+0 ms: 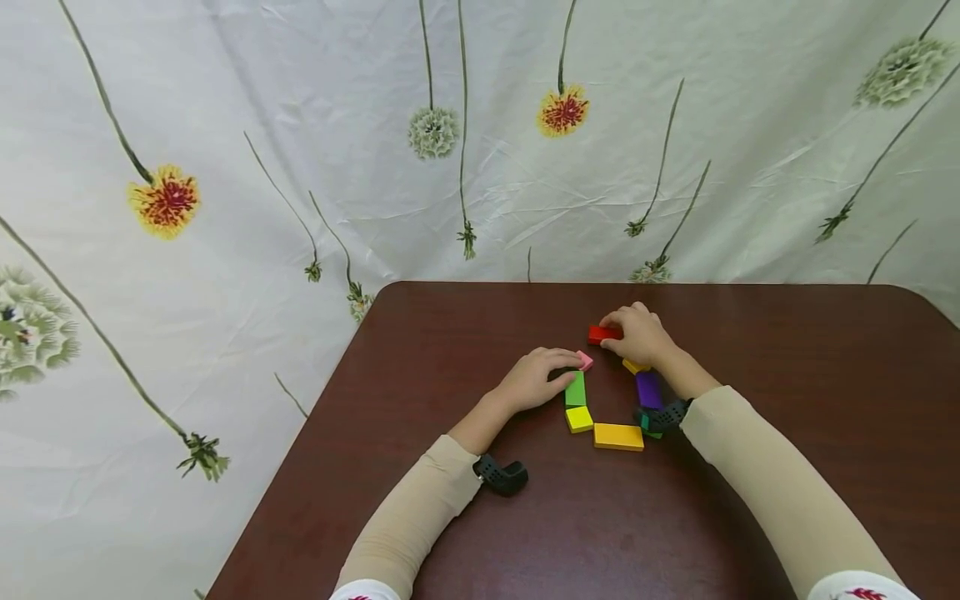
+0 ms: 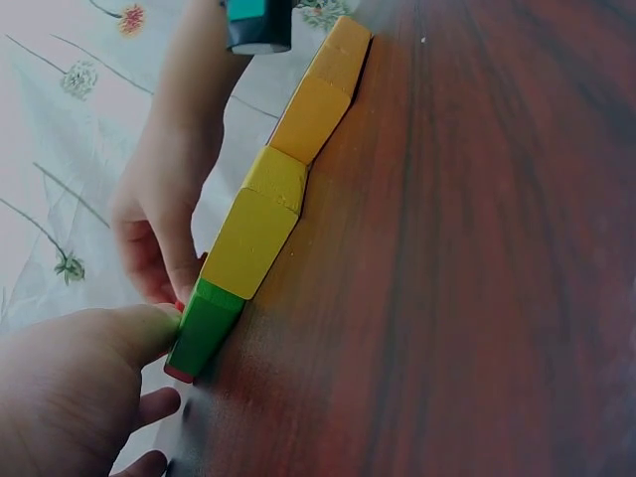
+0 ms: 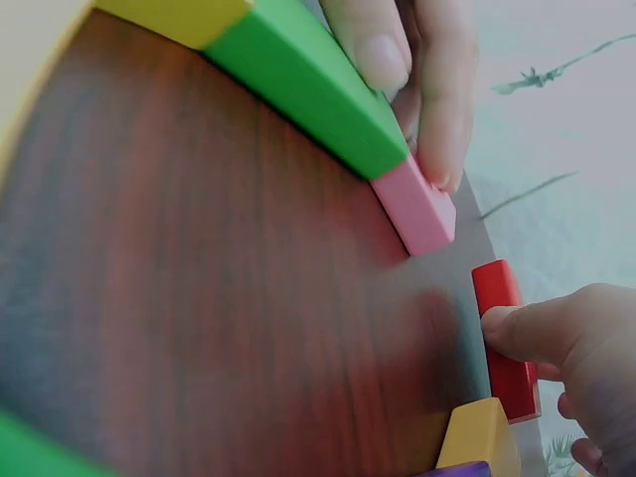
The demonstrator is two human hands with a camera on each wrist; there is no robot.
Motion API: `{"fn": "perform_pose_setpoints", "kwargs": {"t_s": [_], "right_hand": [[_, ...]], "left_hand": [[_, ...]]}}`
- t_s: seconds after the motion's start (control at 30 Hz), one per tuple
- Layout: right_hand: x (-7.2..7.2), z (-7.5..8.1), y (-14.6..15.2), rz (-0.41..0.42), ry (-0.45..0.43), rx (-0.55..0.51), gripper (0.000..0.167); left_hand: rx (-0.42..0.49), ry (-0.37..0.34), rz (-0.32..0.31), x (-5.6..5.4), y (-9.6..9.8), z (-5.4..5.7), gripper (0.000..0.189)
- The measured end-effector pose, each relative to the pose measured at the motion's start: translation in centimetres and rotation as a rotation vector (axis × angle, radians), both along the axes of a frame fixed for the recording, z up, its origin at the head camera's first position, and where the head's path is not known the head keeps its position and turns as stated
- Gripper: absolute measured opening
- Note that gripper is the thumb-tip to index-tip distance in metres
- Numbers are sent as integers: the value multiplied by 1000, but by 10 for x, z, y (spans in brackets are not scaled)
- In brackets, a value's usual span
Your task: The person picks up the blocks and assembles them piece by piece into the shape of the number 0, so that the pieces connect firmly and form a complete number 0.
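Observation:
My right hand (image 1: 640,335) pinches a red block (image 1: 603,334) at the far end of a ring of blocks. In the right wrist view the thumb presses the red block's inner face, with fingers behind it. My left hand (image 1: 536,379) rests at the ring's left side. Its thumb touches the green block (image 3: 313,89), and a fingertip is against the small pink block (image 3: 417,207) at that block's end. A gap separates the pink block from the red one. A yellow-orange block (image 3: 480,437) lies close to the red block's near end.
Further round the ring lie a purple block (image 1: 648,390), a dark green block (image 1: 652,434) partly under the right wrist's black strap, an orange block (image 1: 618,437) and a yellow block (image 1: 579,419). The brown table (image 1: 825,467) ends at a flowered cloth (image 1: 300,100) behind.

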State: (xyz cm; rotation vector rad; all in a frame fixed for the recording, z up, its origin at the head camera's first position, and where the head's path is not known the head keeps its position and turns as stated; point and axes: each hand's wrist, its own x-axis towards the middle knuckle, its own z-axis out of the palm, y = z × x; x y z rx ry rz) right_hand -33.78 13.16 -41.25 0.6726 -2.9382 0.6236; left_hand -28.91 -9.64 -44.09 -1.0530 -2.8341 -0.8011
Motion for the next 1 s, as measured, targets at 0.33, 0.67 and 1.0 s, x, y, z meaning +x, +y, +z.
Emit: {"fn": "perform_pose_setpoints", "kwargs": {"t_s": [0.33,0.67,1.0], "right_hand": [[12,-4,3,52,20,-44,33],[18,-9,5,88,38,-48,33],[21,-10,7,105,32,-77,34]], "left_hand": [[-9,18,-8,-1,0,-1,34],[-1,24,-15,-3,0,-4,34],[-1,24,-15,-4,0,-4,34]]}}
